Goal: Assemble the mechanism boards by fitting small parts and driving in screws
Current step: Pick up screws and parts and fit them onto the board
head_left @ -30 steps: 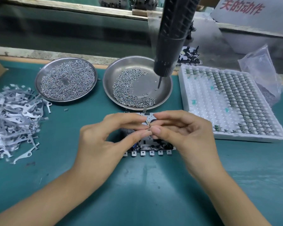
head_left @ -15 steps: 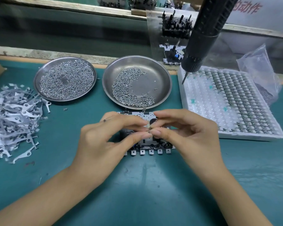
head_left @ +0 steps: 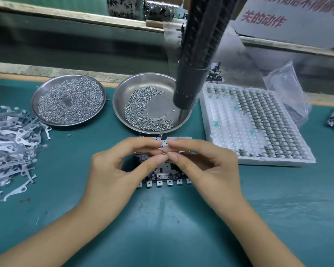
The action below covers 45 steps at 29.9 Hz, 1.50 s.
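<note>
Both hands (head_left: 162,164) unmoved; screwdriver (head_left: 193,74) back left.

Both my forearms reach in from the near edge and angle toward each other. My left hand (head_left: 112,170) is curled, thumb and forefinger drawn together in a fine grip, the other fingers bent beneath. My right hand (head_left: 206,168) mirrors it, thumb and forefinger tips pinched. The fingertips of both hands meet at the middle, touching, knuckles raised and wrists held low.
</note>
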Motion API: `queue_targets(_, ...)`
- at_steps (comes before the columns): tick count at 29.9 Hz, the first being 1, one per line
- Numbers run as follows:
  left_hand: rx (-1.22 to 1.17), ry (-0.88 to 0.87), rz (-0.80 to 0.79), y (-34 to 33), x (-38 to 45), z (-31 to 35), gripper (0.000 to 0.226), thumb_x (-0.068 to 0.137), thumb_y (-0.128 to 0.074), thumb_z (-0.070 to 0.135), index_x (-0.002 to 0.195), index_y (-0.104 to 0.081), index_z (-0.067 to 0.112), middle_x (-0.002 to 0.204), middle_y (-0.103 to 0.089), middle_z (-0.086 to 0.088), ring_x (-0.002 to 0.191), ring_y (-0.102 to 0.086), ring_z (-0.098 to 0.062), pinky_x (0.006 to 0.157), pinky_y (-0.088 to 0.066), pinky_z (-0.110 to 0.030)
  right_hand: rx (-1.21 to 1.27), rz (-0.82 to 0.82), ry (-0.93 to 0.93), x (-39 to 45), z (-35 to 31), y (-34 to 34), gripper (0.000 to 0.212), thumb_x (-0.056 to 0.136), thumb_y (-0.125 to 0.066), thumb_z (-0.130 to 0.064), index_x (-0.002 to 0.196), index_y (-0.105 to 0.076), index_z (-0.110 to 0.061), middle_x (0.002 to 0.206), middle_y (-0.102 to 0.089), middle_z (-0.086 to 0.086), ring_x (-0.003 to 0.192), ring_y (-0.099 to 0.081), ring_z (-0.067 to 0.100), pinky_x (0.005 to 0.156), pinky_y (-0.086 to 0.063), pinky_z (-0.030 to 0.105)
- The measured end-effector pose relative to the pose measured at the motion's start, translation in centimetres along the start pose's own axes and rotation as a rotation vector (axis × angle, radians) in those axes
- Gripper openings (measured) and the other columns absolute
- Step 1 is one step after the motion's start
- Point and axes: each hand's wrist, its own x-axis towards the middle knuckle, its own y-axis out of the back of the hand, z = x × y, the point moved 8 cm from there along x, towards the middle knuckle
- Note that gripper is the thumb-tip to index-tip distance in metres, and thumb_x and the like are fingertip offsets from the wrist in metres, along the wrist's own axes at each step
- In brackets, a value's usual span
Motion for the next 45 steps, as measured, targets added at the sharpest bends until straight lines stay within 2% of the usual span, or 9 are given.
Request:
queue_targets(6,0.045,0.0,0.004,-0.1,0.1,-0.6,0.023,0.079,-0.068,0.025,0.1,-0.071,0.034,0.094,-0.07,0.013,0.091,-0.064,-0.005,0.082,-0.044,-0.01,-0.303,0.114,0.19,0.1,-1.4,1.5,0.019,0.084,-0.063,-0.002,0.098,-0.072,-0.012,0.089,-0.073,-0.002,0.084,-0.07,0.008,0.078,-0.053,0.022)
queue_targets(10,0.003,0.019,0.067,0.4,0.1,-0.9,0.021,0.077,-0.069,0.021,0.093,-0.073,0.034,0.091,-0.071,0.012,0.087,-0.063,-0.002,0.079,-0.043,-0.008,-0.424,0.385,-0.005,2.9,0.0,6.9,0.03,0.086,-0.061,0.0,0.091,-0.07,-0.028,0.087,-0.07,-0.011,0.078,-0.064,-0.001,0.072,-0.048,0.011)
queue_targets(14,-0.104,0.09,0.132,0.6,0.1,-1.5,0.018,0.07,-0.072,0.024,0.083,-0.074,0.036,0.085,-0.073,0.011,0.075,-0.065,0.0,0.071,-0.047,-0.008,-0.774,0.272,-0.07,8.4,0.9,9.2,0.029,0.086,-0.055,0.001,0.107,-0.07,-0.014,0.094,-0.066,-0.007,0.077,-0.057,0.003,0.069,-0.041,0.003)
queue_targets(20,-0.105,0.105,0.12,0.7,0.2,-1.7,0.016,0.071,-0.072,0.025,0.081,-0.074,0.037,0.087,-0.073,0.006,0.077,-0.066,-0.005,0.073,-0.049,-0.012,-1.176,-0.009,-0.095,14.4,3.1,7.5,0.037,0.087,-0.049,0.004,0.117,-0.065,-0.01,0.105,-0.069,0.009,0.093,-0.061,0.023,0.086,-0.05,0.033)
queue_targets(26,-0.107,0.133,0.113,0.7,0.3,-1.8,0.015,0.069,-0.072,0.031,0.083,-0.074,0.034,0.085,-0.073,0.007,0.077,-0.067,-0.005,0.072,-0.048,-0.01,-1.432,-0.009,-0.035,15.0,3.4,6.4,0.039,0.08,-0.044,0.013,0.108,-0.064,-0.005,0.096,-0.066,0.016,0.087,-0.059,0.034,0.071,-0.049,0.037)
queue_targets(29,-0.113,0.145,0.113,0.7,0.2,-2.0,0.015,0.068,-0.071,0.035,0.083,-0.074,0.036,0.085,-0.073,0.008,0.078,-0.066,-0.007,0.074,-0.049,-0.014,-1.534,-0.003,-0.011,14.7,3.4,5.6,0.025,0.079,-0.043,0.016,0.093,-0.059,0.003,0.086,-0.06,0.019,0.077,-0.053,0.034,0.06,-0.032,0.035)
queue_targets(36,-0.119,0.146,0.101,0.5,0.3,-2.0,0.018,0.068,-0.072,0.032,0.085,-0.073,0.035,0.081,-0.072,0.009,0.073,-0.066,-0.003,0.07,-0.047,-0.009,-1.352,0.061,-0.084,14.7,3.1,6.5,0.02,0.082,-0.044,0.015,0.079,-0.056,0.0,0.096,-0.064,0.027,0.084,-0.058,0.042,0.066,-0.04,0.037)
queue_targets(40,-0.11,0.15,0.103,0.6,0.2,-1.9,0.017,0.067,-0.072,0.032,0.084,-0.074,0.034,0.079,-0.073,0.011,0.071,-0.066,-0.003,0.069,-0.048,-0.011,-1.19,0.17,-0.101,14.3,1.8,7.8,0.022,0.083,-0.048,0.01,0.071,-0.06,-0.004,0.092,-0.064,0.023,0.076,-0.054,0.032,0.068,-0.045,0.037)
queue_targets(45,-0.094,0.145,0.078,0.4,0.1,-1.8,0.02,0.067,-0.072,0.037,0.087,-0.074,0.036,0.082,-0.073,0.011,0.076,-0.066,-0.003,0.073,-0.048,-0.012,-0.594,0.214,-0.319,8.1,2.1,8.4,0.018,0.081,-0.066,-0.002,0.077,-0.067,-0.02,0.075,-0.071,0.005,0.071,-0.068,0.021,0.065,-0.052,0.025)
